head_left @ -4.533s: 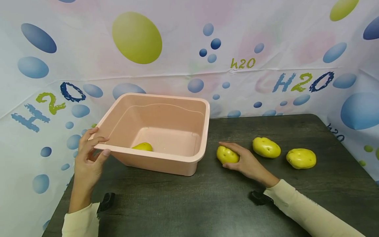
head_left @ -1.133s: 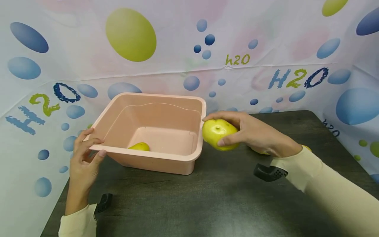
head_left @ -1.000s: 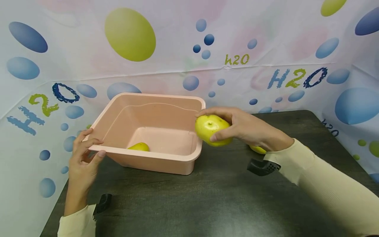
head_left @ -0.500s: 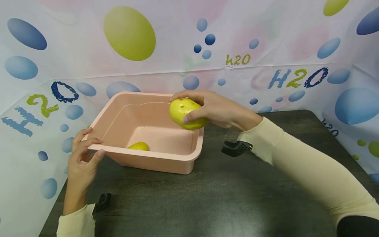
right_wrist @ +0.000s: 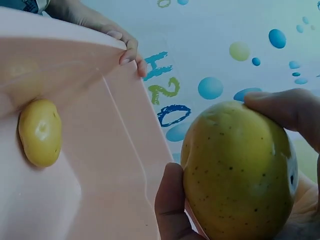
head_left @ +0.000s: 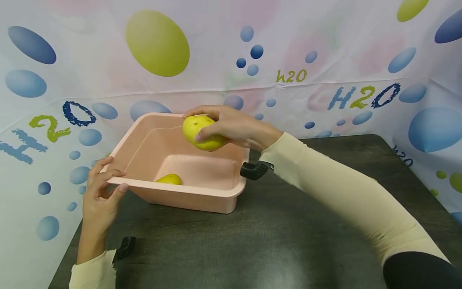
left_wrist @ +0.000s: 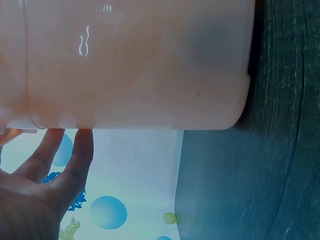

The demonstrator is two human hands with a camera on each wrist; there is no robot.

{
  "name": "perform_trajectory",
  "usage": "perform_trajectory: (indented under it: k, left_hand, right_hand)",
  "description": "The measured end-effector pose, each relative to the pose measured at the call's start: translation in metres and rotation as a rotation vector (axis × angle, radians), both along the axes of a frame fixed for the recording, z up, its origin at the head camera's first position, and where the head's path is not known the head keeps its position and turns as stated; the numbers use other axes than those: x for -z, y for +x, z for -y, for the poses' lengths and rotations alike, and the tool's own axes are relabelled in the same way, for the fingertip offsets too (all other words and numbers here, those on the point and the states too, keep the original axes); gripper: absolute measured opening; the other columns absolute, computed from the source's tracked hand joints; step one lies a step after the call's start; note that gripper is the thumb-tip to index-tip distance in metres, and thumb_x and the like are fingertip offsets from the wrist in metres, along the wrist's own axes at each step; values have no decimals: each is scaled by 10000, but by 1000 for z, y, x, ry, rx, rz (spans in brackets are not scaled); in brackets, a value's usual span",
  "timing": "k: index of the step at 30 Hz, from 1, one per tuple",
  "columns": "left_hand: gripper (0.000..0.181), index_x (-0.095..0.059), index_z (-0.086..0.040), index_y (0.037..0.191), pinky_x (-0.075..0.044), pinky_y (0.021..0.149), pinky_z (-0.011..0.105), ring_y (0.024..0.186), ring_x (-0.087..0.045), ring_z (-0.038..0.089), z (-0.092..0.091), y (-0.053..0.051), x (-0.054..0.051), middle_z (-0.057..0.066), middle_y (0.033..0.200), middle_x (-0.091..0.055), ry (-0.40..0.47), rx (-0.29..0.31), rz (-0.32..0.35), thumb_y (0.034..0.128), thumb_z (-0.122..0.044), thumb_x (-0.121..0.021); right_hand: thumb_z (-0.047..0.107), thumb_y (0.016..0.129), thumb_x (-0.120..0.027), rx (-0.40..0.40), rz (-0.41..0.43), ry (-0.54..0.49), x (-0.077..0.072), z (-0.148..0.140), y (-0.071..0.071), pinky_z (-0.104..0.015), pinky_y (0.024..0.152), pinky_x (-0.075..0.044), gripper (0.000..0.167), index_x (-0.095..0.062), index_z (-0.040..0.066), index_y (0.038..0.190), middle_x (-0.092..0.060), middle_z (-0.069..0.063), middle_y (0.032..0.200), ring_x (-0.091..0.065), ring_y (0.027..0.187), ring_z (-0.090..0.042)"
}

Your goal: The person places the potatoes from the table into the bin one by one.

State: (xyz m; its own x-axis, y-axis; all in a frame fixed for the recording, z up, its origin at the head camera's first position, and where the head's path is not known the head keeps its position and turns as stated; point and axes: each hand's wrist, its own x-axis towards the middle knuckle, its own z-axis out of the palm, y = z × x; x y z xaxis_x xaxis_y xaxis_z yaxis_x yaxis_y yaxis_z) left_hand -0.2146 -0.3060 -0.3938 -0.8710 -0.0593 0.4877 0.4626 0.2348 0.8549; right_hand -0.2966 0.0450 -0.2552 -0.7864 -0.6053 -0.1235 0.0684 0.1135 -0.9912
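Note:
In the head view a pink plastic basin [head_left: 195, 204] stands at left centre. My left hand [head_left: 101, 202] holds its front left corner, fingers over the rim and thumb at the front; the left wrist view shows fingers [left_wrist: 80, 155] against the basin's outside wall [left_wrist: 140, 85]. Above the basin's opening my right hand [head_left: 236, 126] grips a yellow potato [head_left: 191, 130] between thumb and fingers. Close up in the right wrist view, this potato [right_wrist: 235, 170] has dark specks. Another yellow potato [right_wrist: 41, 132] lies on the basin floor, partly hidden by the front wall in the head view.
The basin rests on a dark wood-grain table [head_left: 202, 249]. Behind it hangs a white sheet [head_left: 216, 48] printed with coloured dots and letters. My right sleeve [head_left: 335, 188] crosses over the table's right side and covers part of it.
My right hand has picked the potato up from the table, lifted it and carried it left over the basin. Two other potatoes on the right are now hidden behind my arm. My left hand stays put.

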Motion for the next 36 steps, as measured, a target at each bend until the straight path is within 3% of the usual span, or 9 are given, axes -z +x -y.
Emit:
perform_trajectory:
  k: [6,13,21,25,31,36]
  left_hand:
    - [278,-619,160,1196,-494,958,95,1402,-405,277,1,0,6,50,1593,-404,-21,-18,-4,940,82,-695]
    - [278,-635,141,1205,-490,953,86,1398,-406,269,-2,19,4,20,1598,-406,-81,-88,28,940,81,-695]
    - [281,-631,151,1193,-493,957,96,1390,-417,286,-9,38,2,41,1589,-405,-25,-81,15,933,78,-708]
    - [289,-630,150,1201,-494,953,97,1384,-423,280,-6,33,-2,43,1587,-408,-5,-69,24,933,77,-709]
    - [292,-620,153,1207,-494,962,97,1388,-421,273,-2,23,-6,40,1586,-406,-2,-41,19,939,73,-704]
    - [292,-620,149,1208,-492,969,99,1405,-411,276,1,16,-10,25,1591,-403,-24,-45,49,938,77,-703]
  right_hand:
    - [86,900,-726,-2,12,16,6,17,-9,-385,868,-624,521,-642,228,1395,-583,-122,1293,-629,1009,-248]
    - [105,926,-732,-4,77,34,8,39,-15,-379,801,-616,512,-623,235,1409,-567,-103,1302,-607,1011,-261]
    - [78,925,-750,66,127,-18,18,65,-13,-440,861,-618,556,-615,232,1442,-573,-59,1260,-620,948,-232]
    - [82,918,-742,78,119,-23,22,84,-20,-453,882,-622,609,-576,220,1487,-566,-63,1250,-627,909,-220]
    - [120,905,-766,92,130,14,30,103,-32,-360,756,-616,659,-549,244,1514,-564,-32,1229,-614,929,-213]
    - [123,907,-763,88,116,-1,33,113,-43,-396,868,-609,666,-539,247,1522,-568,-36,1235,-608,963,-211]
